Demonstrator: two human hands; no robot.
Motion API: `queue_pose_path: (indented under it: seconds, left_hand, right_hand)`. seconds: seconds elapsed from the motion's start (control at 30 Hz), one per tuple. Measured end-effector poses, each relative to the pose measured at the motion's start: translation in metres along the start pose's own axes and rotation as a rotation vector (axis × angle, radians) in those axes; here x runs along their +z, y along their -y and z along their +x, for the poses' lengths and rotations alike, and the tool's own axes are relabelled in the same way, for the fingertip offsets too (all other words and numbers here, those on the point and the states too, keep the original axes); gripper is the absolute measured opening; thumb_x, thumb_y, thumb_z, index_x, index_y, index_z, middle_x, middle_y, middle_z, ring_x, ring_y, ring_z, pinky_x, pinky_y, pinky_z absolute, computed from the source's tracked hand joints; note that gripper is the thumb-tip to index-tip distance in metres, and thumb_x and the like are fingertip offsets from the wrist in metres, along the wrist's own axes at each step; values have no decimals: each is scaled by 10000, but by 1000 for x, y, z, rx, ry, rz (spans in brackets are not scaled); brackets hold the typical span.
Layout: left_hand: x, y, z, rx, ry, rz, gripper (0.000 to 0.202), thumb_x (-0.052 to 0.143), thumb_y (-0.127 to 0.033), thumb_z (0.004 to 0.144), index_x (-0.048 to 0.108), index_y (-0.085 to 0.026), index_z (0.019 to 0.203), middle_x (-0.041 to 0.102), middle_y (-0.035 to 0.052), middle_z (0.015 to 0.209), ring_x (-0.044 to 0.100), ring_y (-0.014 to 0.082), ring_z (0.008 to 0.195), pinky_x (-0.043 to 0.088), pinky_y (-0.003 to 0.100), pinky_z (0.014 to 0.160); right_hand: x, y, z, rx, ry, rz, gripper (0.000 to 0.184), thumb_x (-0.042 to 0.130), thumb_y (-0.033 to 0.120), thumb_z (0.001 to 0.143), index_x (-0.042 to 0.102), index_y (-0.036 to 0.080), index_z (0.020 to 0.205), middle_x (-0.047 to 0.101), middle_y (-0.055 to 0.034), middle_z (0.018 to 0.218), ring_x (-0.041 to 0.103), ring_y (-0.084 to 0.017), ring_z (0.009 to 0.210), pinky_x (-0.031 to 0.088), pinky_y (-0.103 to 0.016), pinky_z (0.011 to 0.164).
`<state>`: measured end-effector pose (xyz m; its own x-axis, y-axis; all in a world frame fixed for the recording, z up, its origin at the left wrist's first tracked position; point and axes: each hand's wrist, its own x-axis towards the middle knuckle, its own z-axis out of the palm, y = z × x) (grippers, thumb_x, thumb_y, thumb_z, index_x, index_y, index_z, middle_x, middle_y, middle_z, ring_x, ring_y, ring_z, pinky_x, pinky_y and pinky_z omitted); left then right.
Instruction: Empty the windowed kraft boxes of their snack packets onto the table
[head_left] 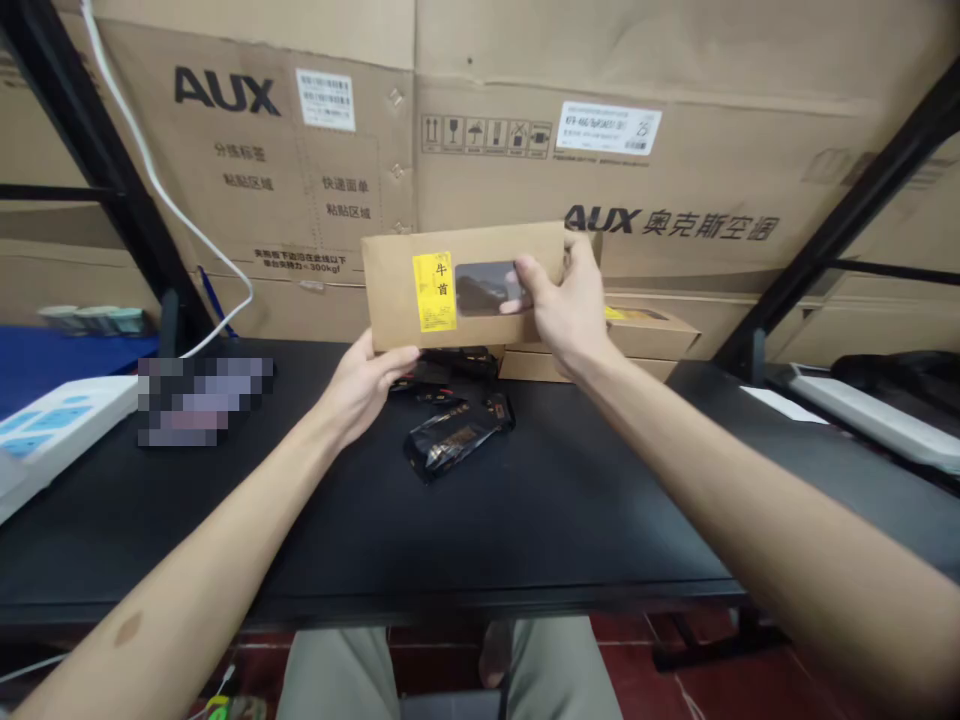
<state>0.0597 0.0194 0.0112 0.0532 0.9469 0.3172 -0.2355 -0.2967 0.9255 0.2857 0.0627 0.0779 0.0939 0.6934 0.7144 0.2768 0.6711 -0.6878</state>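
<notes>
Between my two hands a brown cardboard box is held up above the table, its broad face toward me. It has a yellow label and a dark window on that face. My left hand grips its lower left corner, thumb along the bottom edge. At the right end my right hand is wrapped round it, with the thumb over the window. Below the box lie several shiny black packets with gold print; the nearest packet is in plain sight, and others are partly hidden by the box and my left hand.
Behind the right hand more brown boxes are stacked on the black table. Large AUX cartons form the back wall. At the left are a white power strip, a white cable and a blurred-out item. Another power strip lies right.
</notes>
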Motion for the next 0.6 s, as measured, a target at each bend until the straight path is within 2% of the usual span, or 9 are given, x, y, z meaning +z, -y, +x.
queue_pose_path:
  seconds: [0.1, 0.23, 0.33, 0.43, 0.53, 0.6]
  left_hand:
    - [-2, -6, -1, -21, -40, -209, 331, 793, -323, 814, 665, -209, 1097, 745, 116, 1267, 694, 302, 1198, 539, 527, 1071]
    - [-5, -4, 3, -39, -153, -250, 260, 806, -280, 817, 662, -210, 1022, 768, 92, 1216, 703, 287, 1189, 562, 507, 1045]
    - [-6, 0, 6, -40, -203, -261, 264, 816, -212, 786, 676, -215, 1010, 792, 61, 1171, 709, 268, 1183, 570, 483, 1047]
    - [-4, 1, 7, -6, -238, -274, 243, 811, -149, 758, 699, -200, 967, 804, 61, 1144, 693, 248, 1236, 563, 417, 1076]
    - [1, 0, 3, 22, -231, -264, 224, 790, -117, 766, 737, -194, 970, 807, 77, 1160, 641, 243, 1340, 549, 349, 1110]
    - [6, 0, 0, 14, -215, -255, 282, 775, -97, 777, 756, -210, 1034, 807, 73, 1170, 626, 254, 1369, 569, 344, 1100]
  right_hand:
    - [6, -23, -21, 47, -28, 120, 773, 683, 681, 862, 399, 273, 1454, 636, -132, 1361, 712, -254, 1135, 697, -359, 736]
    - [14, -27, -48, 130, -59, 205, 908, 671, 676, 851, 276, 249, 1549, 631, -160, 1354, 692, -283, 1197, 706, -408, 778]
    - [19, -24, -61, 148, -61, 253, 873, 690, 650, 840, 286, 288, 1523, 611, -156, 1394, 693, -308, 1214, 708, -443, 765]
    - [21, -24, -66, 143, -42, 236, 806, 634, 660, 877, 270, 337, 1519, 586, -146, 1446, 686, -310, 1233, 703, -463, 768]
    - [19, -24, -69, 152, -22, 132, 779, 518, 655, 949, 179, 337, 1574, 541, -157, 1513, 676, -291, 1258, 693, -440, 808]
    - [16, -23, -71, 142, 37, -29, 748, 393, 644, 1008, 99, 318, 1613, 501, -175, 1555, 689, -267, 1239, 682, -404, 838]
